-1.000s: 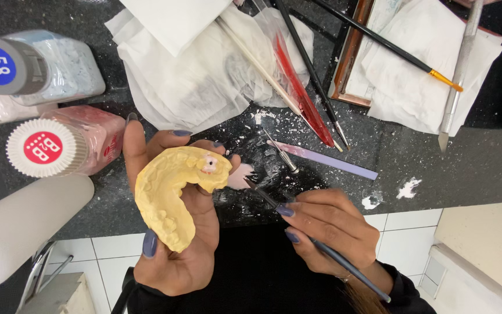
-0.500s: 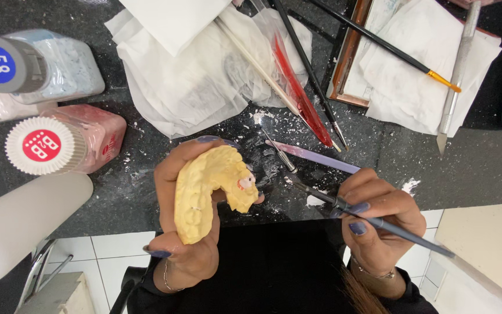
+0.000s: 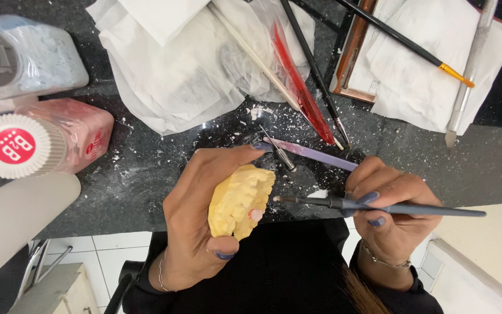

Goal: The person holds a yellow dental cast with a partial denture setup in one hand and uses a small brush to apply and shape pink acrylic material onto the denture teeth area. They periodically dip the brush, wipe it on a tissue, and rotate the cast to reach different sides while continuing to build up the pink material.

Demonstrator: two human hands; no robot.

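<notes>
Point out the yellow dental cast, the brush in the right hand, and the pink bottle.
yellow dental cast (image 3: 236,200): head view, on its tooth-row face.
brush (image 3: 413,209): head view, mid-handle beyond the fingers.
pink bottle (image 3: 85,136): head view, on its clear pink body.

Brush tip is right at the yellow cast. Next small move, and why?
Probably ease the brush tip the last bit leftward onto the pink spot on the yellow dental cast. The right hand holds the brush level, its tip just short of that spot, and the left hand grips the cast with the teeth side turned toward the brush.
</notes>
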